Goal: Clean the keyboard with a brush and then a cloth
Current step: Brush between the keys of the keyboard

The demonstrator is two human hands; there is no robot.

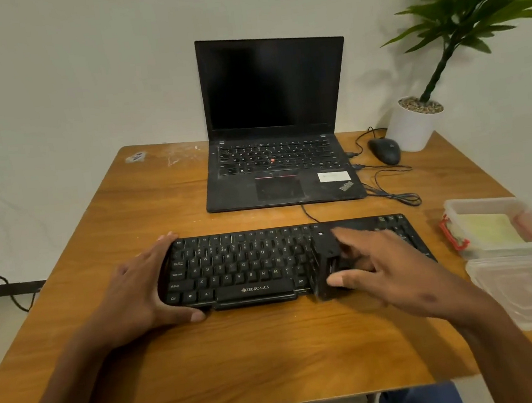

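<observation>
A black Zebronics keyboard [242,266] lies across the middle of the wooden table [242,361]. My left hand [142,286] grips its left end, fingers along the top edge and thumb at the front edge. My right hand [383,267] holds a black brush [325,264] by thumb and fingers, with the brush standing on the keys right of the letter block. The hand is blurred and hides part of the keyboard's right side. A pale yellow cloth [491,230] lies inside a clear plastic box at the right.
An open black laptop [277,154] stands behind the keyboard, with a wired mouse [384,151], loose cables [394,187] and a white potted plant [414,123] at the back right. The clear box [456,211] and its lid [530,295] sit at the right edge.
</observation>
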